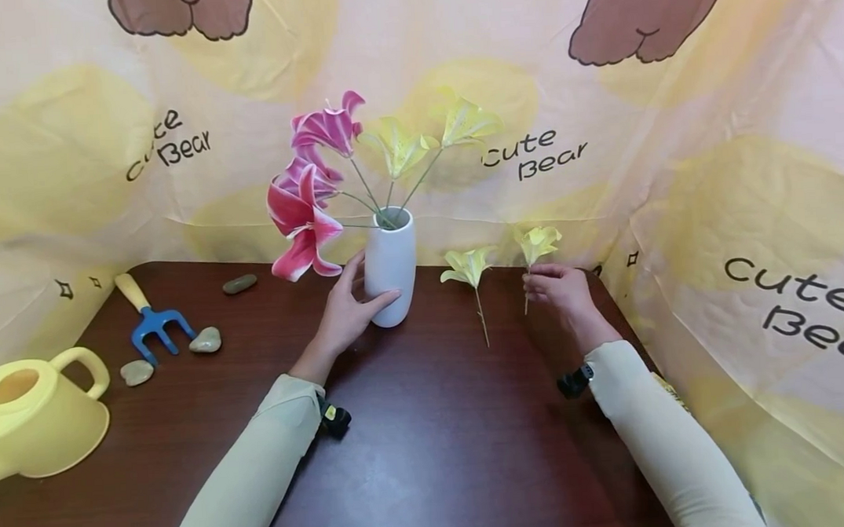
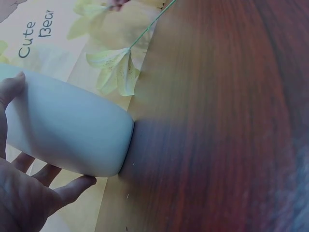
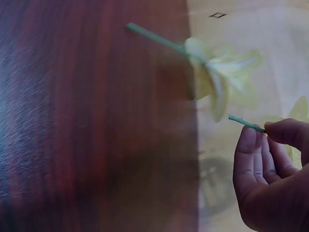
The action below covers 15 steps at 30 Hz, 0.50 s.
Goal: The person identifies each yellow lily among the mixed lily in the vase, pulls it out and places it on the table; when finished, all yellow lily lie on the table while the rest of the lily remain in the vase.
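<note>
Lily pinched by stem in right hand, left hand cupping vase with straight fingers; thin pinch could drop it, crowded vase may tip.

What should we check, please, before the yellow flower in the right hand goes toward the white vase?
1. Right hand pinches the yellow flower by its stem: ok.
2. Left hand rests on the white vase, steadying it: ok.
3. Vase stands upright on the table: ok.
4. Room left in the vase mouth among the stems already there: cannot tell.
5. Second yellow flower lies between vase and right hand, in the way of a low path: not ok.
6. Firmness of the pinch: cannot tell.
</note>
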Each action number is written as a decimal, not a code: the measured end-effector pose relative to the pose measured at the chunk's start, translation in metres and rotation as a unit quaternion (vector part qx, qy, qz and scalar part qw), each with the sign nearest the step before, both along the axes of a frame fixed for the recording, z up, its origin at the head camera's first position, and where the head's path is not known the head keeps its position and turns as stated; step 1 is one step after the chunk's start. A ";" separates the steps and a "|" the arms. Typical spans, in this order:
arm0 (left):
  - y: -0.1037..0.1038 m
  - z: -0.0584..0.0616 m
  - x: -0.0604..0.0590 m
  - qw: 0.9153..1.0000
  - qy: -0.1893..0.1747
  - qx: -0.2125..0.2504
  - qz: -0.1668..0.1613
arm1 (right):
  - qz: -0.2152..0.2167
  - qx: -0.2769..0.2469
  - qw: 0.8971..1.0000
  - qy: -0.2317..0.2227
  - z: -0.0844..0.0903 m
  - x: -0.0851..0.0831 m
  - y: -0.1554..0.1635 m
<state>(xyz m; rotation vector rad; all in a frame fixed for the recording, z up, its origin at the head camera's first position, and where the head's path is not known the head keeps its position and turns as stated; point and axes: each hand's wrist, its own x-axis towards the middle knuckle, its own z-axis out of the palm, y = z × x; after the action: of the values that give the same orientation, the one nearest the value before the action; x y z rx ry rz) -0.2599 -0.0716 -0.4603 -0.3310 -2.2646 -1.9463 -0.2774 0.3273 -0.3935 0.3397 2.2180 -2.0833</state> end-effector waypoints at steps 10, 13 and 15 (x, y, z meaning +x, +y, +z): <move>0.000 0.002 0.000 1.000 -0.001 -0.010 0.004 | 0.021 0.101 0.993 -0.052 -0.026 -0.001 0.004; -0.001 0.002 0.000 1.000 -0.004 -0.010 0.003 | 0.028 0.092 0.994 -0.060 -0.035 -0.006 0.004; -0.001 0.002 0.001 1.000 -0.006 -0.009 0.002 | 0.033 0.089 0.993 -0.065 -0.042 -0.009 0.003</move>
<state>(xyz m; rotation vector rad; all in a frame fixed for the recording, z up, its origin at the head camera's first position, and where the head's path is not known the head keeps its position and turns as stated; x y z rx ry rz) -0.2594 -0.0727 -0.4588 -0.3166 -2.2886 -1.9324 -0.2862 0.3307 -0.4353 0.3952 2.3082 -1.7824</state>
